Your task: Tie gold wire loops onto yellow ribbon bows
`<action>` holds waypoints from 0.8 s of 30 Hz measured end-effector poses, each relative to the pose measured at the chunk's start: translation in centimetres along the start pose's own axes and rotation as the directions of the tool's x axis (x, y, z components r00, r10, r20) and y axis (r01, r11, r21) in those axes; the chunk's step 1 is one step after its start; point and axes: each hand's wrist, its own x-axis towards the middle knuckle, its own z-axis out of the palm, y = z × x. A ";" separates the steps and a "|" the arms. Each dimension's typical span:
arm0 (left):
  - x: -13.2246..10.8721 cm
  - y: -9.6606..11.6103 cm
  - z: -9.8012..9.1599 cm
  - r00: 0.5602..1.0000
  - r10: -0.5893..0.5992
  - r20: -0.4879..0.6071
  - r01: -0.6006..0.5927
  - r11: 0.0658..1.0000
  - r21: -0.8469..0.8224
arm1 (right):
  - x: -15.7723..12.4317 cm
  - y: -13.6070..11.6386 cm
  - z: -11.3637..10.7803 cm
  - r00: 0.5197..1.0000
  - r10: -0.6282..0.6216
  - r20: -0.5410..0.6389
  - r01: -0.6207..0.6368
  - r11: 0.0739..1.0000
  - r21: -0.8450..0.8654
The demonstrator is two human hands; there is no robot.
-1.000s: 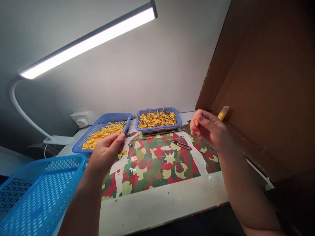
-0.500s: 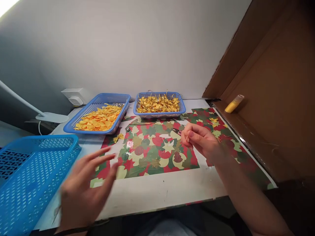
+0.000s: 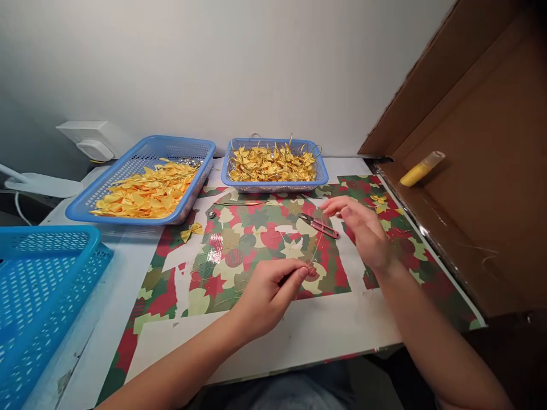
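My left hand is closed in a pinch over the mat's front part, with a thin gold thread between thumb and forefinger. The thread rises from that pinch toward the fingertips of my right hand. That hand hovers to the upper right, its fingers stretched forward and the thumb apart from them. Just left of it lies a pair of pink-handled thread snips on the patterned mat. A yellow ribbon bow and a small silver bell rest at the mat's left side.
A blue basket of yellow bows stands back left. Another basket holds bows with gold cords. A larger blue basket is at left. Cardboard walls the right, with a yellow tube beside it. Gold cords lie behind.
My left hand has moved right, from open in the air to a pinch on the thread. My right hand's fingers have loosened and stretched out. The camera view has shifted.
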 end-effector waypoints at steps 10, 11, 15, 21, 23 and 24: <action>-0.1 -0.3 -0.4 0.995 0.096 0.003 -0.095 0.973 0.212 | -1.9 -1.8 1.1 0.887 -0.218 0.407 0.352 0.889 -0.292; -0.1 -0.3 -0.5 0.994 0.106 0.016 -0.107 0.968 0.229 | -2.0 -1.8 1.2 0.877 -0.184 0.443 0.332 0.899 -0.284; -0.2 -0.3 -0.7 0.985 0.159 0.066 -0.172 0.936 0.306 | -2.1 -1.3 1.0 0.834 -0.095 0.543 0.254 0.940 -0.226; -0.3 -0.4 -0.7 0.965 0.232 0.122 -0.262 0.875 0.408 | -2.0 -1.3 0.6 0.768 0.001 0.640 0.125 0.980 -0.152; -0.4 -0.3 -0.8 0.959 0.247 0.139 -0.283 0.858 0.430 | -1.9 -1.3 0.6 0.749 0.018 0.662 0.093 0.987 -0.132; -0.4 -0.3 -0.8 0.956 0.253 0.146 -0.292 0.851 0.437 | -1.9 -1.3 0.6 0.741 0.022 0.671 0.077 0.990 -0.118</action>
